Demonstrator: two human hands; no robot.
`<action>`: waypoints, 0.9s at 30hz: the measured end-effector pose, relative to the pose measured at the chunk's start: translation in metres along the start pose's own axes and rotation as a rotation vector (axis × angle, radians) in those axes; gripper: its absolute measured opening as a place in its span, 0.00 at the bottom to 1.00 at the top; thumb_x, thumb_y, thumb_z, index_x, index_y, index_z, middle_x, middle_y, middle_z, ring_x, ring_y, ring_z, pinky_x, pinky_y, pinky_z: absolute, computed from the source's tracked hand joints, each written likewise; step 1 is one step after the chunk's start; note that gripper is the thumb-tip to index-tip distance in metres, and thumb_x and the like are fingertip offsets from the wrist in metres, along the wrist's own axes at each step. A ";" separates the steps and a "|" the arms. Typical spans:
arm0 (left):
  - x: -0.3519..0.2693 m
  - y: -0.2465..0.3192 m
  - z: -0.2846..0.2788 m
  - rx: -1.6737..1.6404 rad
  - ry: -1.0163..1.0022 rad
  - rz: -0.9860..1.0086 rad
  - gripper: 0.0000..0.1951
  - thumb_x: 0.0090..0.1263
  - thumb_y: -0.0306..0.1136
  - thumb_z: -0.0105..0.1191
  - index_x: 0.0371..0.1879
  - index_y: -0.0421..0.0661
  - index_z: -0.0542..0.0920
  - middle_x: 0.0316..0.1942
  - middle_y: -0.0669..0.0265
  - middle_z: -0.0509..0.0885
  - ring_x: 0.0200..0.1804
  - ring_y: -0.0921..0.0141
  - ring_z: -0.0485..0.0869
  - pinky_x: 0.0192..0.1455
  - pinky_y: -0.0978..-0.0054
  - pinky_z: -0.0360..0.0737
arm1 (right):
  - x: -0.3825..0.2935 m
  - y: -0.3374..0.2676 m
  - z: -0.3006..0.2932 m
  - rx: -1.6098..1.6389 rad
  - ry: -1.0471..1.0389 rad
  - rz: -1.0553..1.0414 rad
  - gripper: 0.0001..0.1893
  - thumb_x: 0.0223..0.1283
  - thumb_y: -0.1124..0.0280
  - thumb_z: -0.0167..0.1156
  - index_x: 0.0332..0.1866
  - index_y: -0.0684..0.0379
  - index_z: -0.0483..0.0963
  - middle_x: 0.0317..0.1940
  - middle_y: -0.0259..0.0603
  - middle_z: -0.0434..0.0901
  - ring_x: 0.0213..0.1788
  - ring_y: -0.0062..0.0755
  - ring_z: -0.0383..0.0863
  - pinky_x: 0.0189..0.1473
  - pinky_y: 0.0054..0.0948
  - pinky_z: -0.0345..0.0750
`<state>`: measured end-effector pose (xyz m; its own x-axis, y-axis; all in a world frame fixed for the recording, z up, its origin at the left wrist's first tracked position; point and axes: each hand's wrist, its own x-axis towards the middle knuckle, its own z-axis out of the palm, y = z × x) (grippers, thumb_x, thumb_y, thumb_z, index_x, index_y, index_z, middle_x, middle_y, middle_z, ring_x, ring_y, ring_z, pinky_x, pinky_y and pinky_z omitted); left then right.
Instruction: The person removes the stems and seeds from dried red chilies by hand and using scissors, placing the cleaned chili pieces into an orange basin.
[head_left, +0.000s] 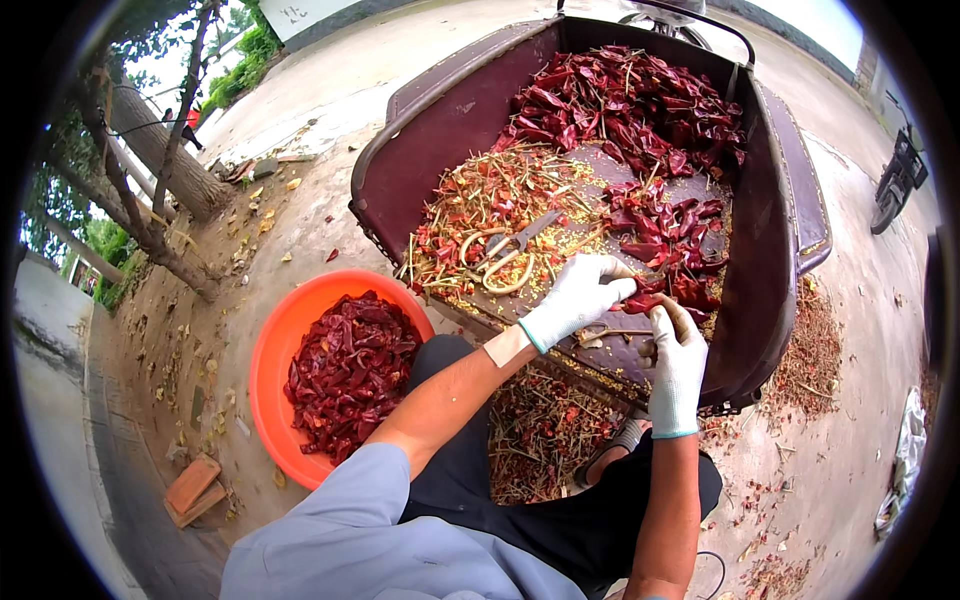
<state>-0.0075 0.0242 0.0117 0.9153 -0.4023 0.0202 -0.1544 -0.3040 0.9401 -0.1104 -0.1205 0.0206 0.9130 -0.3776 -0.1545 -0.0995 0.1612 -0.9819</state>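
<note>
My left hand (581, 296), in a white knit glove, pinches a dried red chili pepper (640, 302). My right hand (679, 367), gloved alike, has thumb and fingertips on the pepper's near end. Both hands are over the front edge of a maroon cart bed (461, 124). Left of them, scissors (517, 244) with wrapped loop handles lie on a heap of cut stems and seeds (480, 195). Beyond my hands is a small group of dried chilies (667, 225). A larger pile of whole chilies (622, 97) fills the bed's far end.
An orange basin (266, 367) of chili pieces (352, 375) stands by my left leg. Stem litter (547, 435) covers the ground between my legs. Bricks (195, 487) lie at lower left, near tree trunks (161, 150). A parked two-wheeler (896, 180) is at right.
</note>
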 end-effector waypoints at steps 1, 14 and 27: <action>-0.001 -0.003 0.001 0.005 0.006 0.021 0.13 0.69 0.33 0.61 0.45 0.35 0.86 0.35 0.62 0.90 0.38 0.76 0.86 0.44 0.74 0.83 | 0.002 0.004 0.005 -0.040 0.018 -0.016 0.20 0.72 0.65 0.61 0.63 0.65 0.75 0.40 0.35 0.82 0.24 0.13 0.75 0.22 0.15 0.69; -0.028 0.004 0.006 0.166 0.079 0.075 0.13 0.67 0.42 0.61 0.40 0.45 0.88 0.34 0.59 0.90 0.37 0.63 0.90 0.44 0.66 0.84 | 0.019 0.018 0.036 -0.045 0.044 -0.078 0.12 0.77 0.64 0.56 0.50 0.63 0.78 0.23 0.25 0.72 0.20 0.10 0.67 0.20 0.14 0.64; -0.027 -0.003 -0.003 0.146 0.208 0.399 0.09 0.54 0.34 0.67 0.33 0.48 0.88 0.33 0.62 0.87 0.38 0.61 0.87 0.40 0.63 0.82 | 0.043 0.048 0.006 -0.495 -0.032 -0.288 0.15 0.77 0.69 0.53 0.60 0.64 0.76 0.23 0.26 0.73 0.17 0.10 0.61 0.18 0.19 0.56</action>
<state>-0.0306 0.0381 0.0091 0.8264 -0.3358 0.4520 -0.5465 -0.2848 0.7875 -0.0734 -0.1233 -0.0329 0.9416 -0.3136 0.1229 -0.0110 -0.3932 -0.9194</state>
